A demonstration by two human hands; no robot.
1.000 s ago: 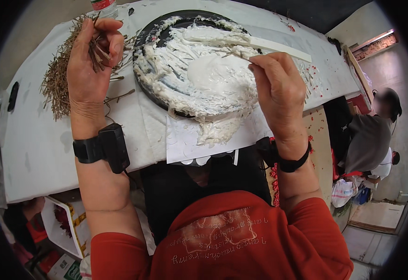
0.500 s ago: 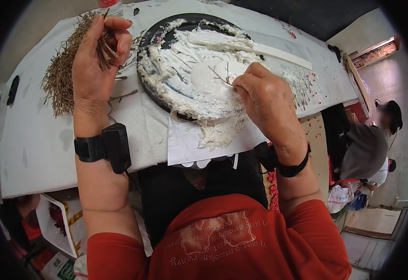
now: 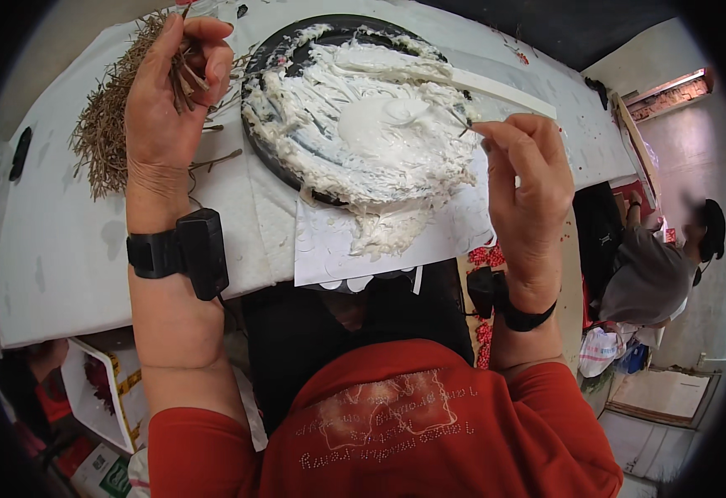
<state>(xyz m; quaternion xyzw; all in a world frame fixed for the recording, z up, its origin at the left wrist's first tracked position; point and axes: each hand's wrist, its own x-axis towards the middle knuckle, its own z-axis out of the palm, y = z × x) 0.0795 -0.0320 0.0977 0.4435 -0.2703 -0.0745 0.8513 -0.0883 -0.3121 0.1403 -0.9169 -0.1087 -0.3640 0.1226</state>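
Note:
My left hand (image 3: 162, 124), raised at the left, has its fingers curled around a small bunch of brown twigs (image 3: 183, 87). Beside and behind it lies a large heap of similar dry twigs (image 3: 101, 145). My right hand (image 3: 533, 187) pinches a single thin twig (image 3: 461, 121) between thumb and fingertips, over the right edge of a round black tray (image 3: 261, 153). Thick white paste (image 3: 379, 133) is spread over the tray, with a smoother wet pool near its middle. Some paste spills over the near rim.
A flat white stick (image 3: 504, 93) rests across the tray's right side. White paper (image 3: 321, 249) lies under the near rim. Red berries (image 3: 484, 332) are on a board by my right forearm. A person in grey (image 3: 649, 278) is farther right; a white bin (image 3: 97, 390) stands lower left.
My right hand has moved right with the twig, from above the wet pool to the tray's right edge. My left hand stays nearly in place. The person at right has bent forward.

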